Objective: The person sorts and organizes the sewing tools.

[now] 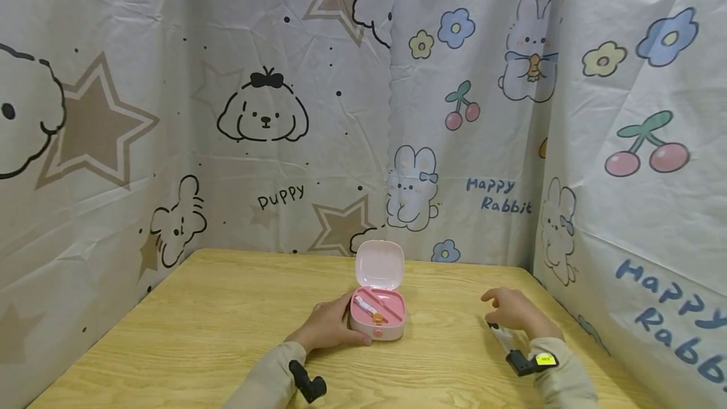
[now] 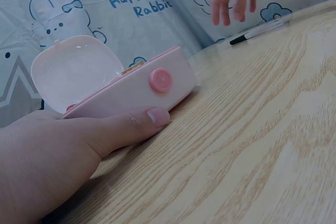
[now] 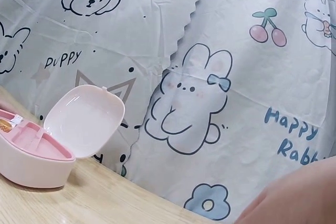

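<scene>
A small pale pink box [image 1: 390, 332] stands on the table with its lid [image 1: 379, 264] raised and a round pink button [image 2: 160, 80] on its front. My left hand [image 1: 326, 326] grips the box by its left side, thumb along the front and the other fingers mostly hidden behind it. Inside the pink tray lie a white strip [image 1: 363, 303] and a small orange piece [image 1: 377, 319]. Off to the right, my right hand [image 1: 514, 311] hovers with loosely bent fingers, holding nothing. Below it, a white pen [image 2: 265, 29] with a black end lies on the table.
The light wooden table [image 1: 227, 308] reaches back to printed curtains [image 1: 255, 163], which hang behind it and along both sides. Each wrist carries a small black mount, such as the left one [image 1: 307, 384].
</scene>
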Available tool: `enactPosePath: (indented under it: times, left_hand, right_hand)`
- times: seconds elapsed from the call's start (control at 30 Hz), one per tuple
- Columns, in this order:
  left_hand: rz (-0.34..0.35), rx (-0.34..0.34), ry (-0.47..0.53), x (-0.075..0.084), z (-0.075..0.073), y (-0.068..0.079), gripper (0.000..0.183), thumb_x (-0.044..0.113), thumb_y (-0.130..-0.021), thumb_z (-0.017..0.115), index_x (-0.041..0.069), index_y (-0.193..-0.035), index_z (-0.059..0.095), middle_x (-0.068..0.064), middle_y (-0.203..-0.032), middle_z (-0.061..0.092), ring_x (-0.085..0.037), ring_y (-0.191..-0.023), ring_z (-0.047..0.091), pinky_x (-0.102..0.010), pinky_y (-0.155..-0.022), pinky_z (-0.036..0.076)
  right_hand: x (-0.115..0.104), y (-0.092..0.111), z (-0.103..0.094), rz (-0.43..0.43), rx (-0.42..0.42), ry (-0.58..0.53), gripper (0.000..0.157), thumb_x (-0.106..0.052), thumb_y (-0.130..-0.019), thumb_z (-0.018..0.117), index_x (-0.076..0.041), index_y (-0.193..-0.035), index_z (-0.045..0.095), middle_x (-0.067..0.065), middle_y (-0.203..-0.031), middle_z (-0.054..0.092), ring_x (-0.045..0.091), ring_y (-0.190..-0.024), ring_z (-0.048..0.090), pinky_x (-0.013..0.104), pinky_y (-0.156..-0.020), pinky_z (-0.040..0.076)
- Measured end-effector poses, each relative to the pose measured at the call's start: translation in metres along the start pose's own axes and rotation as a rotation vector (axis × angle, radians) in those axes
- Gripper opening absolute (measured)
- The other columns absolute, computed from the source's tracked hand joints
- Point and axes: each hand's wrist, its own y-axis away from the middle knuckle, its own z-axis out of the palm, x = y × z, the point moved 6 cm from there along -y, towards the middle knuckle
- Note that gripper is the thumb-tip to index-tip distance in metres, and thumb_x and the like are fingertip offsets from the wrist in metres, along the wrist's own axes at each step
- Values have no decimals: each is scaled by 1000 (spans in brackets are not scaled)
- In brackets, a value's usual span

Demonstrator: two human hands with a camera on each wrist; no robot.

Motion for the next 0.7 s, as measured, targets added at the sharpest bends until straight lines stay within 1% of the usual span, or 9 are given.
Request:
enactPosePath:
  times: [0.13, 0.23, 0.3, 0.47, 0.57, 0.63, 0.7]
  left_hand:
    - [2, 6, -3, 0, -1, 0, 114, 62, -73, 88, 18, -163, 33, -5, -158, 47, -32, -143, 43, -67, -111, 26]
    - [5, 6, -12, 1, 0, 0, 114, 62, -74, 87, 14, -163, 33, -8, -157, 48, -32, -142, 45, -66, -110, 27]
    - [2, 4, -12, 1, 0, 0, 114, 63, -74, 86, 13, -162, 33, -9, -157, 48, -32, -142, 45, -66, -110, 27]
    - [14, 6, -8, 1, 2, 0, 114, 64, -74, 85, 14, -163, 34, -9, -157, 47, -34, -142, 44, -69, -109, 27]
    - [13, 7, -10, 1, 2, 0, 114, 64, -74, 86, 14, -162, 34, -9, -157, 47, -34, -142, 44, -68, -109, 27]
    - [11, 9, -7, 1, 1, 1, 114, 63, -74, 86, 12, -162, 34, -10, -156, 49, -33, -141, 45, -67, -110, 28]
    - [7, 7, -9, 2, 0, 1, 114, 62, -75, 87, 11, -162, 34, -10, -155, 50, -33, -140, 46, -65, -110, 28]
  right_hand:
    - [1, 5, 2, 36, -66, 14, 42, -1, -82, 79, 8, -121, 67, 29, -107, 68, 44, -99, 66, 53, -81, 56]
    - [2, 9, 4, 66, -96, 22, 43, 0, -79, 79, 7, -120, 67, 25, -106, 69, 40, -96, 66, 51, -80, 56]
    - [4, 10, 5, 77, -117, 37, 44, 0, -78, 79, 5, -120, 68, 25, -109, 68, 37, -96, 64, 51, -81, 55]
    - [9, 11, 12, 117, -146, 49, 46, -1, -74, 84, 1, -118, 69, 27, -117, 65, 37, -101, 61, 56, -88, 52]
    - [13, 10, 15, 144, -150, 24, 49, 1, -71, 84, 1, -118, 69, 24, -114, 66, 34, -95, 60, 52, -84, 53]
    - [14, 11, 16, 144, -154, 19, 49, 2, -71, 83, 1, -118, 69, 23, -111, 66, 32, -89, 58, 48, -79, 53]
    - [15, 11, 17, 148, -152, 19, 50, 3, -69, 83, 1, -118, 69, 22, -111, 65, 31, -88, 57, 47, -77, 52]
